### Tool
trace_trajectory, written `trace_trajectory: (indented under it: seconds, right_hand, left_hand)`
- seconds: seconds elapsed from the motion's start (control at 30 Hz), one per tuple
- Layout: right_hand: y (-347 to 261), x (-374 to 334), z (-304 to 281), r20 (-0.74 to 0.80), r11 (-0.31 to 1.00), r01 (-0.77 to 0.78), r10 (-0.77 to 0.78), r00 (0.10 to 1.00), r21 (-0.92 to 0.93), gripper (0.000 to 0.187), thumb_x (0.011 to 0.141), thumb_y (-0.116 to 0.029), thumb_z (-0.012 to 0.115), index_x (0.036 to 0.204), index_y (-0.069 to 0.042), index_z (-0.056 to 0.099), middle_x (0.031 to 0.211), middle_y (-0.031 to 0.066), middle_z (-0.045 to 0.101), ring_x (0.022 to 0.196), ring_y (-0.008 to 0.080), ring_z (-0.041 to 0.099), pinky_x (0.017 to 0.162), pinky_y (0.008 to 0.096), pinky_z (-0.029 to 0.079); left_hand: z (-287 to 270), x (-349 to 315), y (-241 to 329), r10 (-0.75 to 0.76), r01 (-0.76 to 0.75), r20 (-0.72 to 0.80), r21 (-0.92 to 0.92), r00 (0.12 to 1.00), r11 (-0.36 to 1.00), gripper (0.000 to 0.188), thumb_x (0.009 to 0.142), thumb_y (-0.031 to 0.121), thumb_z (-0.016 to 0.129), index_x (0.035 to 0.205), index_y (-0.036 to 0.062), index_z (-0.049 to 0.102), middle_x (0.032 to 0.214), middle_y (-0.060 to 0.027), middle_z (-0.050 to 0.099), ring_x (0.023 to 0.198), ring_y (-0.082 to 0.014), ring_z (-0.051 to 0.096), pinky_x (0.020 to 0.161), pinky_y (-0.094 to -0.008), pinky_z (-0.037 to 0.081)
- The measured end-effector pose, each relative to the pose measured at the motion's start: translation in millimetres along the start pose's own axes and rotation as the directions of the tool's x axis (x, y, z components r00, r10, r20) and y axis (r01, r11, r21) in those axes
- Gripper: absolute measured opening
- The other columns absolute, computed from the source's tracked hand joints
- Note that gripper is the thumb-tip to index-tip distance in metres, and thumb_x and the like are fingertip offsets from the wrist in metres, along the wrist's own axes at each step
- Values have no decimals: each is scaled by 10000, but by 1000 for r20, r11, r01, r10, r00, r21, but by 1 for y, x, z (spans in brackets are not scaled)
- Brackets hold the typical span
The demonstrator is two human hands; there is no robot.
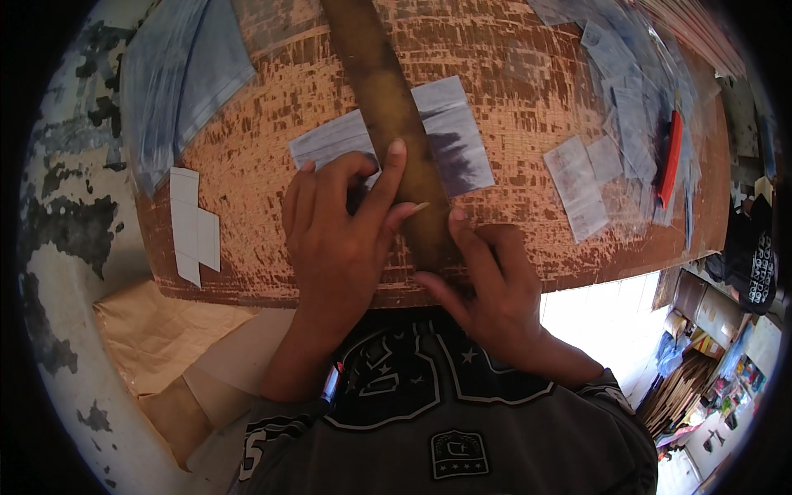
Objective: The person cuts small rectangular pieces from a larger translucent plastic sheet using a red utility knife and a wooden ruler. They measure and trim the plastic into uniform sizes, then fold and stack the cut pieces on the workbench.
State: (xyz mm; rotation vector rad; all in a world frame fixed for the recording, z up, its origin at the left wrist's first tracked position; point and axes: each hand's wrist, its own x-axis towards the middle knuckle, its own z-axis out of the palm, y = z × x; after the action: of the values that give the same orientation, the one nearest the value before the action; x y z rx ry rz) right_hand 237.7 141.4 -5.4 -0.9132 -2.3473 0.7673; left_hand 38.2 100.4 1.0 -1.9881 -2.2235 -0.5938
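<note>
A long, flat, brown-yellow straightedge [384, 91] runs from the far edge of the picture to the near edge of the board. It lies across a grey-white sheet [454, 111] with a dark smudged patch; the sheet's middle is hidden beneath it. My left hand [342, 223] rests on the straightedge, index fingertip and thumb on its face, the other fingers bent over the sheet's left part. At the near end, my right hand [499, 276] has its thumb and index finger on opposite edges of the straightedge.
A scuffed wooden board [280, 82] is the work surface. A red-handled tool [672, 157] lies on clear and bluish sheets at right, near small grey pieces [576, 188]. White cut card [194, 227] and bluish sheets [181, 74] lie left. Brown paper [165, 334] sits below the board.
</note>
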Motion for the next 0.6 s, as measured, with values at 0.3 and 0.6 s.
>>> trace_trajectory:
  seconds: [0.3,0.6]
  right_hand:
    - [-2,1,-1,-2,1000,-1,1,1000,-1,746,825,-227,924,1417,93,601,1065,175,608,862,278,680,676,356,580]
    - [-1,-1,0,-19,1000,3,-3,1000,0,741,830,-225,922,1427,76,603,1055,169,604,831,266,675,653,352,570]
  left_hand:
    - [1,-1,0,-11,11,-4,-7,1000,1000,552,884,369,775,1407,200,726,1126,-18,589,963,-213,597,1105,-500,461]
    - [1,-1,1,-7,7,1,-38,1000,999,579,891,366,763,1433,169,715,1107,-31,584,985,-234,559,970,-429,437]
